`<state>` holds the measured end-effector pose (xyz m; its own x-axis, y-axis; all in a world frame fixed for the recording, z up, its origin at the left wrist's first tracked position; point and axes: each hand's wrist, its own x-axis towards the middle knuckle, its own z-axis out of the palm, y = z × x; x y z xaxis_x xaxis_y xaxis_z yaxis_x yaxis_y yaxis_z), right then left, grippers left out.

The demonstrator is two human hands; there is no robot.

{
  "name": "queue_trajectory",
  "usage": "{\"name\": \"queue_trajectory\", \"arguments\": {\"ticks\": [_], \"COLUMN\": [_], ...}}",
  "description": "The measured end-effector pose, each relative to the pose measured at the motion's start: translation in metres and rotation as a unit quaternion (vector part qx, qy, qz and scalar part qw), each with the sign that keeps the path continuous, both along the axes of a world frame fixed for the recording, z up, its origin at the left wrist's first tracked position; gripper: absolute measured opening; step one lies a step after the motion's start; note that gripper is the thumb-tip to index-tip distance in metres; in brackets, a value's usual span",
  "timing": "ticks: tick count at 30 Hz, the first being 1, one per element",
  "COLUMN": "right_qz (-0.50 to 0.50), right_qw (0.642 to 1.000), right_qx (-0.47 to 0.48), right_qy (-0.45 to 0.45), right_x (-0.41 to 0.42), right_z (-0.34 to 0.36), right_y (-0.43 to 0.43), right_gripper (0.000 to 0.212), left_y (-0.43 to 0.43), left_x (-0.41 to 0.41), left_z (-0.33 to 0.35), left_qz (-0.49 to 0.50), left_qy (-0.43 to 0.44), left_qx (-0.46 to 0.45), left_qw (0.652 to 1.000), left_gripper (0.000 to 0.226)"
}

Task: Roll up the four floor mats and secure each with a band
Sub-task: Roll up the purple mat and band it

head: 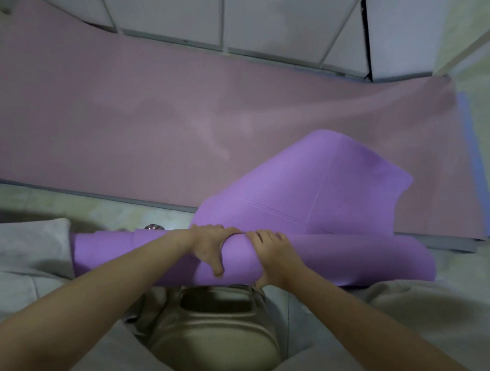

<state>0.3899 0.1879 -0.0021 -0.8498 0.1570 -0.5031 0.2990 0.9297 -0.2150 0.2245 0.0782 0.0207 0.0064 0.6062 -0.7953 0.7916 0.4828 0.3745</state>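
1. Rolling is the step in hand. The purple mat (334,259) lies crosswise just above the person's lap, partly rolled.
2. The left hand (208,244) grips the roll near its middle, with fingers curled over the top and thumb down the near side.
3. The right hand (274,254) grips just beside it in the same way, the two hands close together.
4. The loose tail (310,183) rises up and to the right, over a pink mat (127,120) that lies flat on the floor beyond.
5. At the right, a blue edge (476,162) and a grey edge (435,242) show under the pink mat. These are likely the other mats, not yet rolled.
6. The roll looks looser toward its right end. Next, turn it away to take in the tail, keeping the ends even. No band is in view, so one must be found.
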Motion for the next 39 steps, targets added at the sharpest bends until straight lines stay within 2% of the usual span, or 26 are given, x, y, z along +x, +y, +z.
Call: {"name": "queue_trajectory", "arguments": {"ticks": [2,5,7,9,13,18,20,22,24,26,29,35,37,39], "right_qz": [0.007,0.032,0.033,0.031,0.019,0.008,0.034,0.052,0.012,-0.001,0.003,0.027,0.022,0.015], "right_qw": [0.999,0.998,0.993,0.986,0.974,0.975,0.989,0.995,0.996,0.995,0.992,0.996,0.998,0.999], "right_qx": [-0.026,-0.024,-0.045,-0.072,-0.111,-0.119,-0.064,0.033,0.079,0.100,0.123,0.068,0.057,0.044], "right_qy": [-0.025,-0.057,-0.106,-0.150,-0.198,-0.188,-0.132,-0.073,-0.047,-0.015,0.029,0.047,0.033,-0.003], "right_x": [-0.004,-0.017,-0.030,-0.038,-0.043,-0.038,-0.026,-0.010,0.006,0.014,0.016,-0.003,-0.011,-0.018], "right_z": [-0.003,-0.001,0.006,0.009,0.011,0.015,0.012,0.008,0.002,-0.002,-0.006,-0.004,-0.003,-0.003], "right_y": [0.005,0.012,0.017,0.023,0.030,0.028,0.019,0.003,-0.015,-0.027,-0.027,-0.014,-0.009,-0.004], "right_gripper": [0.098,0.098,0.098,0.097,0.098,0.101,0.104,0.119,0.136,0.144,0.140,0.114,0.110,0.110], "left_y": [-0.010,-0.032,-0.043,-0.046,-0.037,-0.030,-0.023,-0.012,-0.001,0.006,0.010,0.011,0.007,-0.002], "left_x": [0.009,0.037,0.051,0.054,0.044,0.034,0.028,0.017,0.004,-0.004,-0.010,-0.020,-0.019,-0.012], "left_z": [0.006,0.005,-0.002,-0.010,-0.013,-0.013,-0.013,-0.012,-0.009,-0.005,-0.001,-0.002,-0.002,-0.002], "left_qz": [-0.026,-0.104,-0.108,-0.083,-0.056,-0.057,-0.057,-0.054,-0.047,-0.039,-0.020,0.018,0.028,0.010], "left_qy": [0.053,0.189,0.232,0.242,0.205,0.169,0.142,0.103,0.058,0.013,-0.035,-0.078,-0.071,-0.022], "left_qx": [0.045,0.103,0.102,0.119,0.143,0.110,0.081,0.052,0.032,0.016,-0.011,-0.047,-0.041,-0.013], "left_qw": [0.997,0.971,0.961,0.959,0.967,0.978,0.985,0.992,0.997,0.999,0.999,0.996,0.996,1.000], "left_gripper": [0.102,0.117,0.127,0.126,0.114,0.110,0.111,0.112,0.111,0.111,0.109,0.107,0.106,0.106]}}
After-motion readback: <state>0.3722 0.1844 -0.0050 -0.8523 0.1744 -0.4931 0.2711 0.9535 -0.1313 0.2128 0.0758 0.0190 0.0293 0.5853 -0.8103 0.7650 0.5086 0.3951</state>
